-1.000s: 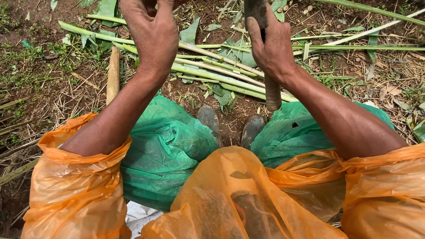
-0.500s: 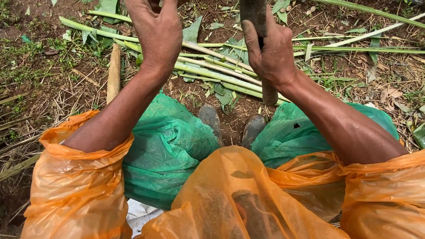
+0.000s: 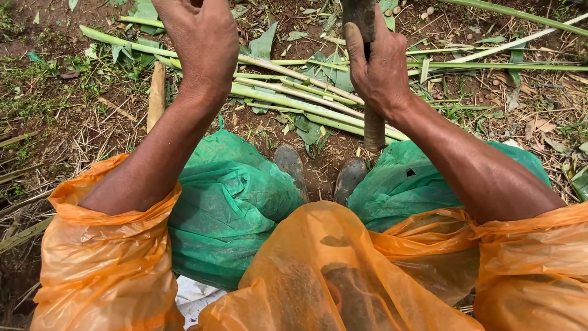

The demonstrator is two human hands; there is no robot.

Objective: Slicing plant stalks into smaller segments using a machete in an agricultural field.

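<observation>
Since the earlier frame the right hand (image 3: 381, 67) has kept its closed grip on the upright brown stick (image 3: 370, 92), barely shifting, while the left hand (image 3: 199, 40) stays raised at eleven o'clock, its fingers beyond the top edge so I cannot tell what it holds. The stick stands at one o'clock from the boots (image 3: 318, 171), its foot on the soil just beside the cut green stalks (image 3: 294, 98). Working it well, I judge, calls for a firm wrap and a steady vertical line, clear of the green leg covers (image 3: 233, 202) and orange sleeves (image 3: 104, 257).
</observation>
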